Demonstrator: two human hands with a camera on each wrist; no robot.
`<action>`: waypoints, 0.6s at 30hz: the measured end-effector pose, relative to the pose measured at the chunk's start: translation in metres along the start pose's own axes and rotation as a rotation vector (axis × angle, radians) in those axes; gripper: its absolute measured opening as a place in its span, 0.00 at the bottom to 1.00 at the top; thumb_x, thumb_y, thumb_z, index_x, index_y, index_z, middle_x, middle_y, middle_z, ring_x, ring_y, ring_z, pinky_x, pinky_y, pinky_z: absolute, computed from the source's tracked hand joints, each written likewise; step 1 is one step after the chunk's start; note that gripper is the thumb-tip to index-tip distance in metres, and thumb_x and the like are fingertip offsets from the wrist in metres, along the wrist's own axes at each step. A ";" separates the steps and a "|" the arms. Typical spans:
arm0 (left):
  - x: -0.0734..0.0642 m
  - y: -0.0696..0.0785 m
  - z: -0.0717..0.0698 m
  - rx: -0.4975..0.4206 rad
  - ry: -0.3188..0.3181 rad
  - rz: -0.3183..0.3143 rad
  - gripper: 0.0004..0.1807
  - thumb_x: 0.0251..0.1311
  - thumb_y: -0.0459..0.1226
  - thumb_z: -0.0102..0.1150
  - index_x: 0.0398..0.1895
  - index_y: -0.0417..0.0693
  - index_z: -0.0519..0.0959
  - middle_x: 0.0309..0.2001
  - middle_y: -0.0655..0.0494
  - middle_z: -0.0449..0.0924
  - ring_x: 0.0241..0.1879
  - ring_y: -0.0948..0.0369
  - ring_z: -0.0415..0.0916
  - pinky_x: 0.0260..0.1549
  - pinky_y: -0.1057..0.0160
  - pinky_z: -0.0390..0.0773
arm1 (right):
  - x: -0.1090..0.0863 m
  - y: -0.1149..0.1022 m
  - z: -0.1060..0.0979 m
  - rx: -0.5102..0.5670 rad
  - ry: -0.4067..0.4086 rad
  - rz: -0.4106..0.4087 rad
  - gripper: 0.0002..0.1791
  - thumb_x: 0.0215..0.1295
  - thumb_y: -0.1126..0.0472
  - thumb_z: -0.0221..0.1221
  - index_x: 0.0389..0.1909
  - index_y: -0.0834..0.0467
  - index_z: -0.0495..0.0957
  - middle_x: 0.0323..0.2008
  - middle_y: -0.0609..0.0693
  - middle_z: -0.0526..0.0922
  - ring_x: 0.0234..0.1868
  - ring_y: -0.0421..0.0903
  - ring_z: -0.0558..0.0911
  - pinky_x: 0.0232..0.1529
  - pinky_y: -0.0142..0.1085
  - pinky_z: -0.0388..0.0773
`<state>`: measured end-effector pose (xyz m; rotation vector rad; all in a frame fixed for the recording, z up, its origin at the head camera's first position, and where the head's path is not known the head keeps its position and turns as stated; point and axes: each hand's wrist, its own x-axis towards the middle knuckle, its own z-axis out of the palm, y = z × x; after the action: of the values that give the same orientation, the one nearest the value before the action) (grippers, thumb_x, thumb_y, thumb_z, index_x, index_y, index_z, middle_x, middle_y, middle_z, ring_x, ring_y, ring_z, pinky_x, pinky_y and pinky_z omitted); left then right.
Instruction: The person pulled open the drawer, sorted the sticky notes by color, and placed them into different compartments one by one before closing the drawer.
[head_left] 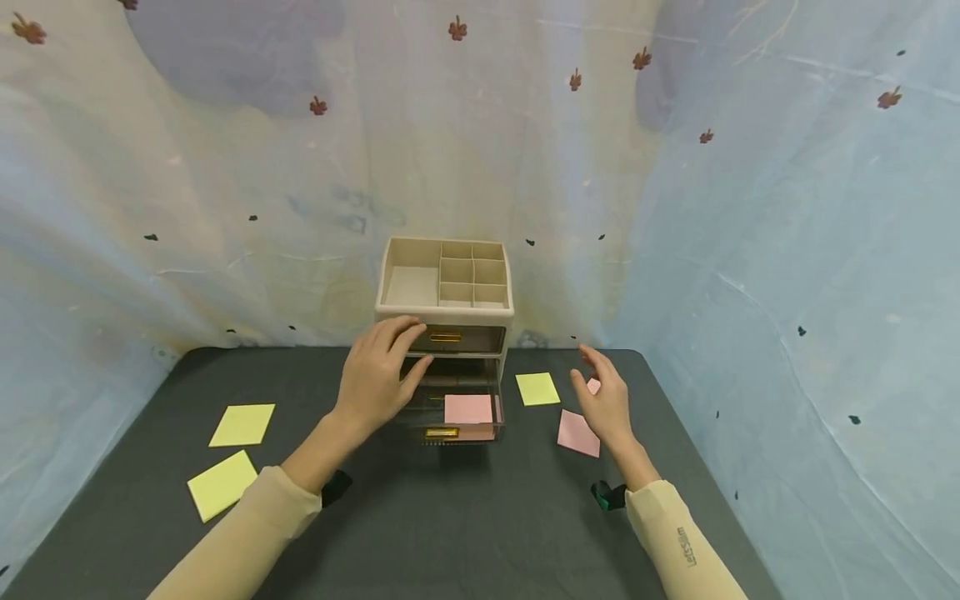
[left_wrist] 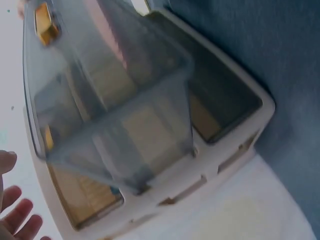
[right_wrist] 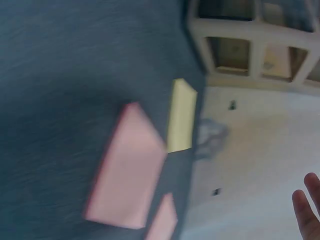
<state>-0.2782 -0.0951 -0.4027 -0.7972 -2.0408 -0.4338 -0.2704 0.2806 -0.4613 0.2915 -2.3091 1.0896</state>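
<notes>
A cream desktop organizer stands at the back of the table, its upper drawer closed. Below that, a clear drawer is pulled out, with a pink sticky-note pad inside. My left hand is raised beside the drawers at their left, fingers spread and holding nothing; its fingertips overlap the upper drawer's front in the head view. Over on the right, my right hand hovers, fingers relaxed, above a pink pad. A second pink pad lies just behind, partly hidden by this hand in the head view.
Right of the organizer lies a yellow pad. Two more yellow pads, one farther back and one nearer, lie left on the dark table. A patterned curtain hangs close behind and along the sides.
</notes>
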 end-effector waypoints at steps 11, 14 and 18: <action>0.018 -0.035 -0.005 0.096 0.014 -0.104 0.31 0.69 0.44 0.64 0.69 0.35 0.72 0.68 0.37 0.71 0.67 0.39 0.69 0.60 0.39 0.73 | -0.040 0.041 -0.010 -0.187 -0.158 0.133 0.26 0.71 0.66 0.63 0.68 0.67 0.74 0.63 0.68 0.78 0.61 0.67 0.80 0.58 0.62 0.78; 0.021 -0.046 -0.006 0.105 -0.014 -0.138 0.34 0.71 0.46 0.61 0.71 0.33 0.69 0.70 0.35 0.69 0.69 0.38 0.66 0.64 0.38 0.69 | -0.045 0.050 -0.013 -0.236 -0.220 0.150 0.27 0.70 0.64 0.64 0.67 0.68 0.73 0.61 0.68 0.79 0.59 0.67 0.80 0.58 0.63 0.77; 0.026 -0.057 -0.006 0.105 -0.068 -0.165 0.37 0.74 0.51 0.55 0.74 0.32 0.66 0.72 0.34 0.66 0.71 0.37 0.62 0.69 0.37 0.63 | -0.049 0.059 -0.019 -0.274 -0.296 0.158 0.29 0.68 0.63 0.64 0.67 0.69 0.73 0.62 0.68 0.78 0.62 0.67 0.79 0.61 0.64 0.74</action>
<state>-0.3241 -0.1309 -0.3782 -0.5900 -2.1831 -0.3917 -0.2476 0.3312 -0.5171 0.1747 -2.7494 0.8309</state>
